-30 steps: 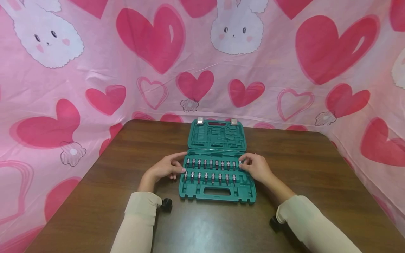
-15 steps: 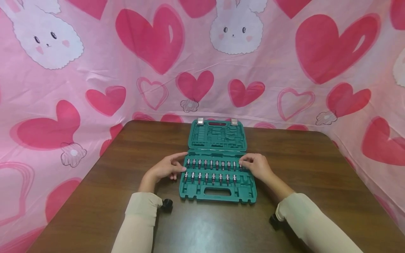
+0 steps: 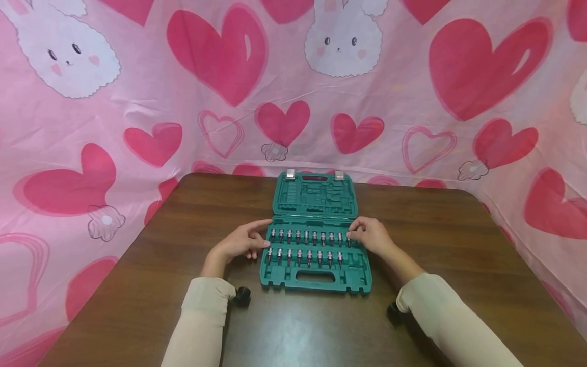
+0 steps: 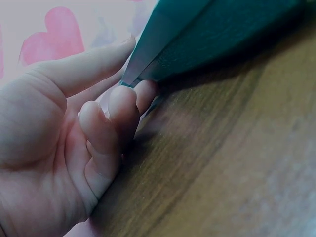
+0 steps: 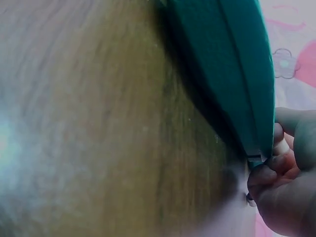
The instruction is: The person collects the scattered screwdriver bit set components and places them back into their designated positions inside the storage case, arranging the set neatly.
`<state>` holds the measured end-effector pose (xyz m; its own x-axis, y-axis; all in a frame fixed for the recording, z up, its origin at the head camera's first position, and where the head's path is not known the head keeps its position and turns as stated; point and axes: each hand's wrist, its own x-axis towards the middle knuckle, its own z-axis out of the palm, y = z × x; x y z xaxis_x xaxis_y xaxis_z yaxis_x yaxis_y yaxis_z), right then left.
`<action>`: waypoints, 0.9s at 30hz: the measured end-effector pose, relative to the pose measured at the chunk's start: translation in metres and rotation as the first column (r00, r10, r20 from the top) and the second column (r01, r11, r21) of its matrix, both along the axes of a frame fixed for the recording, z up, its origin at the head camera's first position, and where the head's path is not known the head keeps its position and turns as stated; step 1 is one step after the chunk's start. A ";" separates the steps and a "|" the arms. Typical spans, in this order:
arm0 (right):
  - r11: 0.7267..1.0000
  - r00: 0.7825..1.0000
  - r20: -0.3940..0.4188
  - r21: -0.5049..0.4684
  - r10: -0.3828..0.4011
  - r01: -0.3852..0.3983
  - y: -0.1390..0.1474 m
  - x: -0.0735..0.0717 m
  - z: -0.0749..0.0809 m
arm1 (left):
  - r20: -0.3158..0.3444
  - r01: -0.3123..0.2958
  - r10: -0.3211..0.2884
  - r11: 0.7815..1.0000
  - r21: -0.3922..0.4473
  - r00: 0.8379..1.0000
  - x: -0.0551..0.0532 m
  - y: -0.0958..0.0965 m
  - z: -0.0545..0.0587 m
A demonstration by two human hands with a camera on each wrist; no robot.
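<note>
A green tool case (image 3: 355, 280) lies unfolded on the table, with two rows of small silver bit sockets (image 3: 305, 238) in its near half. At the case's left edge rests my left hand (image 3: 239, 242): index finger stretched toward the hinge corner, thumb on the rim, the others loosely bent beside the wall. The left wrist view shows this hand (image 4: 74, 113) against the case side (image 4: 197, 44). My right hand (image 3: 372, 237) has its thumb and index finger at the top of the rightmost bit socket (image 3: 349, 242) in the far row, pinching it. The right wrist view hides that socket behind the fingers (image 5: 269, 175).
The case's far half, the lid (image 3: 316, 196), leans back with empty moulded recesses and two metal latches (image 3: 290, 175). A brown wooden table (image 3: 293, 331) lies under everything. Pink cloth with hearts (image 3: 284, 125) hangs around its back and sides. A black wrist device (image 3: 242, 296) sits at the left cuff.
My right hand has shifted slightly up and its fingers have straightened a little, so more of the rightmost bit socket shows in the far row. The left hand has stayed in place.
</note>
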<state>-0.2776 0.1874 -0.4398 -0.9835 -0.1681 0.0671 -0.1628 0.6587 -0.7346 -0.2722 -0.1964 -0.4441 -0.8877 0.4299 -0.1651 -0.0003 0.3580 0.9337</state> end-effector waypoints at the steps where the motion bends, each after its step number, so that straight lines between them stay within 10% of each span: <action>1: 1.000 1.000 0.012 0.002 -0.007 0.007 0.000 0.000 0.000 | 0.003 0.001 -0.001 1.000 0.001 1.000 0.000 0.000 0.000; 27: 0.998 0.998 -0.039 -0.022 -0.057 0.056 0.015 0.008 0.006 | 0.011 0.007 -0.007 1.000 -0.004 1.000 -0.001 0.001 0.002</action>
